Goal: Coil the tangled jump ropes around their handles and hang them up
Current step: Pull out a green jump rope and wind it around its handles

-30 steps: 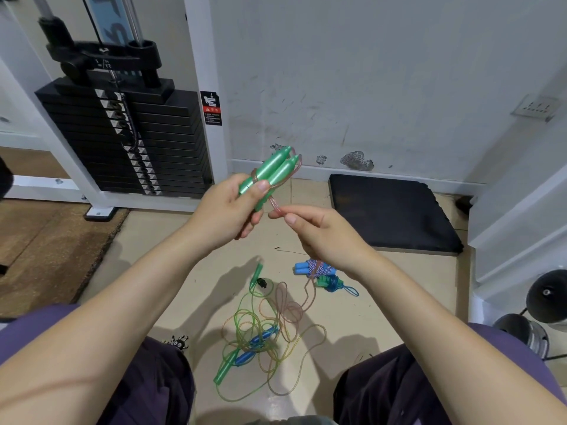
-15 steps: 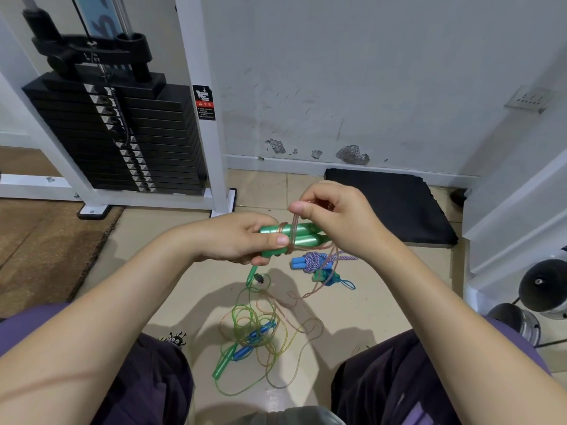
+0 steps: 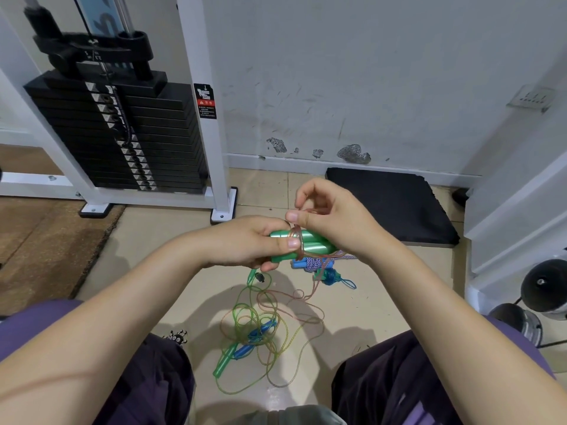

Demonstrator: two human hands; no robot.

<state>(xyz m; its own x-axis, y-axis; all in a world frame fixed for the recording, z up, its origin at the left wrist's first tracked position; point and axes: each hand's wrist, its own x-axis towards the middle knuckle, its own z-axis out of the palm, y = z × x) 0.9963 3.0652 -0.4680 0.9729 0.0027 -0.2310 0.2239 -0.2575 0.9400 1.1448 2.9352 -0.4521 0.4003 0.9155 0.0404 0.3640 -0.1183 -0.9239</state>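
My left hand (image 3: 254,243) grips two green jump-rope handles (image 3: 313,243) held side by side and lying level. A clear pinkish rope (image 3: 298,240) loops around them by my left thumb. My right hand (image 3: 328,219) pinches that rope just above the handles; its slack trails down to the floor. On the tiles below lies a tangle of green and yellow rope (image 3: 260,332) with a green handle (image 3: 225,361) and blue handles (image 3: 260,331). A wound bundle with blue handles and purple-white cord (image 3: 313,265) lies behind my hands, partly hidden.
A white-framed weight machine with a black weight stack (image 3: 122,136) stands at the left. A black foam mat (image 3: 386,204) lies against the wall at the right. Dumbbells (image 3: 543,283) sit at the far right. My knees frame the floor tangle.
Both hands came down from chest height and the handles went from tilted up to level. My right hand carried the rope over the handles, laying a loop around them.
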